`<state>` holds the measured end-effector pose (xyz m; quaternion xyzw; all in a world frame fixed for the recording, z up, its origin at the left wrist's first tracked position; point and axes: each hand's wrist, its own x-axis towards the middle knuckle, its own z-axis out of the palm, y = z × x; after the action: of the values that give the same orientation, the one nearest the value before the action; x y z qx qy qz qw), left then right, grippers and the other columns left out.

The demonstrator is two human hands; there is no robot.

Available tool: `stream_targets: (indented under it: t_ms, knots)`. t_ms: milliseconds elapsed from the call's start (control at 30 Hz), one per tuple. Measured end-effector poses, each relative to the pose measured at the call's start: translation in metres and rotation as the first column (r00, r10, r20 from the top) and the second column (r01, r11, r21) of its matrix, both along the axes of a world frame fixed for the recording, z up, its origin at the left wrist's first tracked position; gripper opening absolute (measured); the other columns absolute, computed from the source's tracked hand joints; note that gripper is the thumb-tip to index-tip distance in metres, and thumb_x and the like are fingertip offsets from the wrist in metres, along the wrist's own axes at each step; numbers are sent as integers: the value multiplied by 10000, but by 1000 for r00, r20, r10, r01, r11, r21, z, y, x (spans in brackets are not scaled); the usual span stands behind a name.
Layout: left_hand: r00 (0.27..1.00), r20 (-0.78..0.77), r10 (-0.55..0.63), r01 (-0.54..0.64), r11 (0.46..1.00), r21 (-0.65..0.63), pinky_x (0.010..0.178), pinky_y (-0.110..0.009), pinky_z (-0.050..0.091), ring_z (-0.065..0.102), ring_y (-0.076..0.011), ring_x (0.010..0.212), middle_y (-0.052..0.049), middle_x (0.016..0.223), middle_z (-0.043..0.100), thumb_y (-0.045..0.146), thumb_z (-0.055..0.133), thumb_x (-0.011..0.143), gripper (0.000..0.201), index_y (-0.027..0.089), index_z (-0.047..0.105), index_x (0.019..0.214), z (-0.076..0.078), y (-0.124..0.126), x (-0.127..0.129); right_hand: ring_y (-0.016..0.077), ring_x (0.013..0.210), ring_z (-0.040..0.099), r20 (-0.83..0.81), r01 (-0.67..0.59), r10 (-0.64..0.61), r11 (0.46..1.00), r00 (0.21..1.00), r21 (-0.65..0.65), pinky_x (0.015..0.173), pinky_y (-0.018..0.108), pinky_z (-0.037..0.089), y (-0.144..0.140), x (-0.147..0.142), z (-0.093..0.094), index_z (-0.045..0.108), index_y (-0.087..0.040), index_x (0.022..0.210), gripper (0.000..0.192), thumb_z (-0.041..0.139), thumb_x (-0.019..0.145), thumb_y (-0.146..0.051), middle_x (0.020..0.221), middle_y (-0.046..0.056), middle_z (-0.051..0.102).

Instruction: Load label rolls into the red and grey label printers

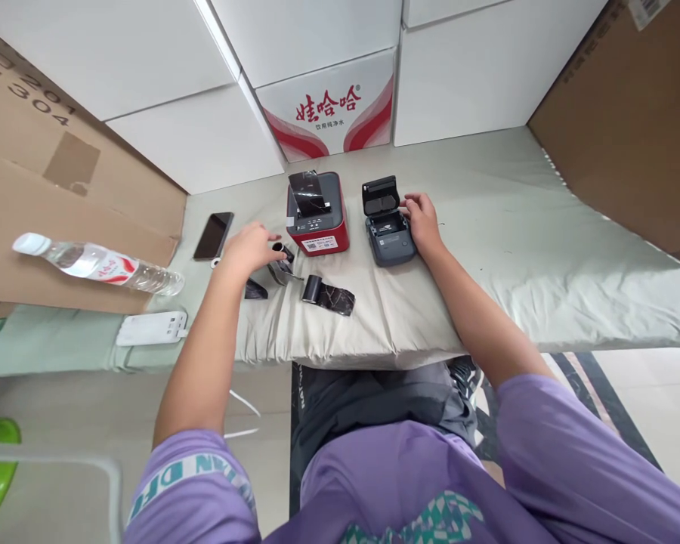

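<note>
far left of my hands: a water bottle on its side, with a white power strip below it. a dark phone lies just left of my left hand. that hand is curled over a small black roll, fingertips touching it; a firm grip cannot be confirmed. a second roll lies just right. the red printer stands between the hands. my right hand rests released against the grey printer, lid open, on the worktop.
</note>
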<state>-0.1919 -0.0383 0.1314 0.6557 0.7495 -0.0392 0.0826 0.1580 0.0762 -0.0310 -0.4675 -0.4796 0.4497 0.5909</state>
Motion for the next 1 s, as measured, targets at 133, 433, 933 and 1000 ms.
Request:
stream_targets:
  t_ms: [133, 433, 933, 1000]
  knots:
    - [997, 82, 1, -7, 997, 71, 904, -433, 536, 723, -371, 1055, -96, 1093, 784, 605, 717, 823, 391, 276, 823, 1005, 26, -33, 23, 219, 1020, 713, 4, 4, -4, 1000, 1000, 14, 1088, 488, 566, 1, 0, -1, 594, -271, 1060, 370, 660, 911, -603, 1066, 36, 681]
    - [987, -139, -84, 49, 969, -243, 783, -427, 547, 751, -415, 1010, -180, 994, 789, 415, 761, 759, 240, 207, 793, 873, -20, -58, 89, 220, 1047, 679, 40, -21, 18, 998, 999, 58, 1052, 461, 567, 4, 2, -3, 587, -282, 1046, 433, 651, 882, -678, 1067, 37, 662]
    - [348, 912, -219, 12, 973, 229, 849, -382, 608, 745, -256, 1003, -72, 1069, 772, 369, 617, 759, 363, 226, 664, 1090, -12, -34, 85, 296, 1217, 649, 255, -39, -40, 954, 966, 297, 1131, 527, 522, -34, 2, 43, 698, -274, 1128, 375, 654, 948, -600, 1176, 89, 692]
    - [335, 908, -253, -33, 959, 280, 861, -367, 612, 754, -242, 1039, -72, 1108, 773, 380, 571, 828, 321, 238, 625, 1110, -25, -21, 102, 301, 1196, 653, 334, -157, 17, 905, 942, 396, 1134, 525, 522, -52, -1, 62, 722, -280, 1149, 357, 677, 937, -564, 1169, 91, 703]
